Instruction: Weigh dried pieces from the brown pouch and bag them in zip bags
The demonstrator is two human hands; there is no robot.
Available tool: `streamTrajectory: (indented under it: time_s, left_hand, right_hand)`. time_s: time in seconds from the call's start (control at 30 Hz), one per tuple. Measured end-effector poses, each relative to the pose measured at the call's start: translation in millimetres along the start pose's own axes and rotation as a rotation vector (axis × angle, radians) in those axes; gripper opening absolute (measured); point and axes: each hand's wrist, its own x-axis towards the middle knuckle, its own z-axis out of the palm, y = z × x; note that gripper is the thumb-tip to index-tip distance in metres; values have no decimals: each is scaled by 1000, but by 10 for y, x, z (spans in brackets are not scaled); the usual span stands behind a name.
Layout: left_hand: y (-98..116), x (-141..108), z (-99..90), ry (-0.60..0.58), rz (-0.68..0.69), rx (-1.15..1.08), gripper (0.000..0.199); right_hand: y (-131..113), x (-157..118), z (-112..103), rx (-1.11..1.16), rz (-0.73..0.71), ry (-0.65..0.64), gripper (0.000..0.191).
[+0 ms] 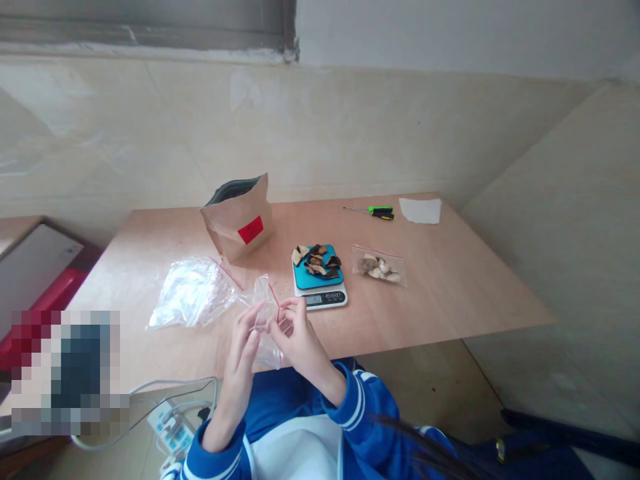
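Near the table's front edge, my left hand (pixel 243 343) and my right hand (pixel 299 337) hold a clear zip bag (pixel 266 293) with a red seal line between their fingers. Nothing shows inside this bag. Just beyond my right hand, a white kitchen scale (pixel 337 297) with a blue top carries several dark dried slices (pixel 320 261); its display is too small to read. A pile of clear bags (pixel 193 293) lies left of my hands. Right of the scale rests a closed-looking zip bag with pale pieces (pixel 381 267) in it.
A brown paper bag (pixel 237 223) with a red label stands open behind the clear bags. Screwdrivers (pixel 383 213) and white paper (pixel 421 211) lie at the back right. A power strip (pixel 173 430) and cables are below the table's left front edge.
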Motion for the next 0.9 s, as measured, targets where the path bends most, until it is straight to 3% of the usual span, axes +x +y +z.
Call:
streamTrajectory:
  time_s: [0.2,0.3,0.47,0.63,0.73,0.8,0.9]
  left_hand:
    - [-63,16,-34,-43,-176,-350,62]
    - [-28,-2,-123,-90,-165,-336,58]
    - [-50,-1,-202,-58,108,63,30]
    - [-21,81,-138,162,407,428,13]
    - [28,159,-136,304,461,443,17]
    - [52,214,-149,326,496,430,18]
    - [57,290,-151,268,514,400,16]
  right_hand:
    - [78,34,-30,74,30,-18,37]
    - [115,86,-83,103,39,-40,32]
    - [121,129,-99,259,105,-138,43]
    - [188,155,-153,218,148,-163,36]
    - [246,187,-305,-16,140,-59,26]
    - [239,198,-444,-167,115,-23,23]
    - [163,220,-699,-266,15,-144,25]
